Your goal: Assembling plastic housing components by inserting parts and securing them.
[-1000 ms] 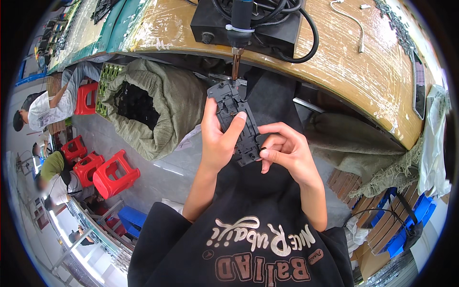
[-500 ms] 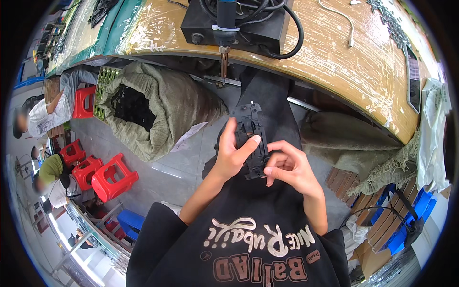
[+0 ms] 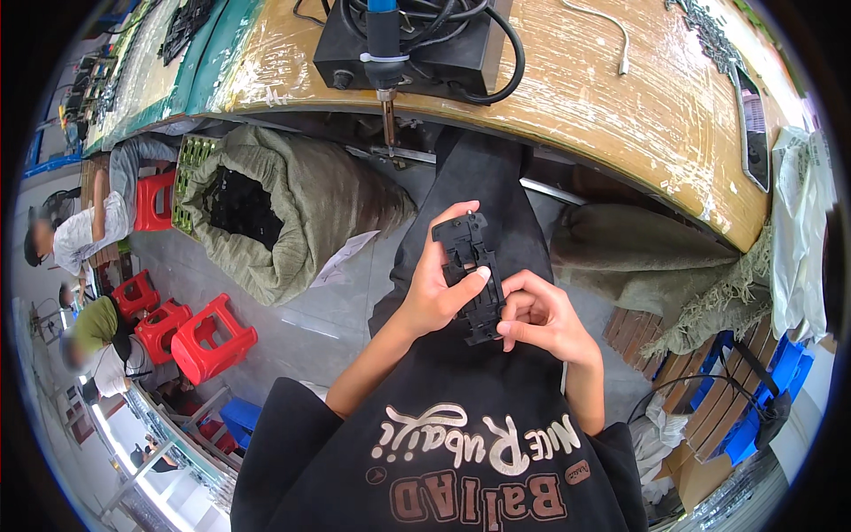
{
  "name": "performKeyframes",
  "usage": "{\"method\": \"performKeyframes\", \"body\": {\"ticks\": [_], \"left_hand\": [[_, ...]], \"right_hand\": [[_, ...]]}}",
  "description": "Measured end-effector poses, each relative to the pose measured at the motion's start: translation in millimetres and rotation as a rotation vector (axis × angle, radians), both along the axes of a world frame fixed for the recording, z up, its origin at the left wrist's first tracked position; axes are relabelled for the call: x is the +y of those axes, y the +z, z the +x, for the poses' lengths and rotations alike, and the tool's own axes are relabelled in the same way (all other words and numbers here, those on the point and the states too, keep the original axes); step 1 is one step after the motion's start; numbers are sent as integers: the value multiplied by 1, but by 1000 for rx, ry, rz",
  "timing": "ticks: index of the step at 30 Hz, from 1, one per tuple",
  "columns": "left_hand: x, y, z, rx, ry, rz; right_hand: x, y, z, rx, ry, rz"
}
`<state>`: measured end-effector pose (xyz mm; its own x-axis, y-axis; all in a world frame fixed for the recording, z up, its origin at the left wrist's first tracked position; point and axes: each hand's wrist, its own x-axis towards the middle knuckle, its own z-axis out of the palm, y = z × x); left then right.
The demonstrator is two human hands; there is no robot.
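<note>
A long black moulded plastic part (image 3: 459, 232) with slots and raised edges is held above my lap, slightly tilted. My left hand (image 3: 434, 297) is closed round its left side, thumb across its middle and fingers behind it. My right hand (image 3: 551, 324) is at the part's lower right edge, with its fingers curled and its thumb tip by the edge. Whatever lies between those right fingertips is hidden or too small to name.
Ahead is a wooden workbench (image 3: 585, 115) bearing a black box (image 3: 417, 66) with cables and an upright soldering-type tool (image 3: 383, 53). An open sack (image 3: 332, 191) of black pieces stands left, near red stools (image 3: 213, 341). Another sack (image 3: 638, 235) lies right. People sit far left.
The black part and both hands sit slightly lower in the picture. My left index finger has moved further behind the part's upper end. The bench and tool have shifted left with the view.
</note>
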<state>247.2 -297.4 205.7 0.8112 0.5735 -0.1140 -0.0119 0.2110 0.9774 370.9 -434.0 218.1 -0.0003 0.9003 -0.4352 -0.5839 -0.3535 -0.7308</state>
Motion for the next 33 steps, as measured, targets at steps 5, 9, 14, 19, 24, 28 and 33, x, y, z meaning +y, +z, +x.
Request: {"method": "performKeyframes", "body": {"ticks": [5, 9, 14, 19, 24, 28, 33], "left_hand": [[-9, 3, 13, 178, -106, -250], [-7, -22, 9, 294, -166, -174], [25, -47, -18, 443, 193, 15], [75, -84, -85, 586, 229, 106], [114, -92, -147, 670, 318, 186], [165, -93, -162, 660, 415, 267], [231, -136, -216, 655, 583, 224]], "right_hand": [[-21, -12, 15, -5, -57, -63], [-74, -28, 40, -182, -372, -130], [-190, -19, 65, -573, -1044, 24], [-217, -40, 115, -896, -1627, -205], [-298, -219, 165, -1052, -1443, -523], [-389, -337, 162, -920, -1379, -537], [-467, -354, 159, -603, -1307, -680]]}}
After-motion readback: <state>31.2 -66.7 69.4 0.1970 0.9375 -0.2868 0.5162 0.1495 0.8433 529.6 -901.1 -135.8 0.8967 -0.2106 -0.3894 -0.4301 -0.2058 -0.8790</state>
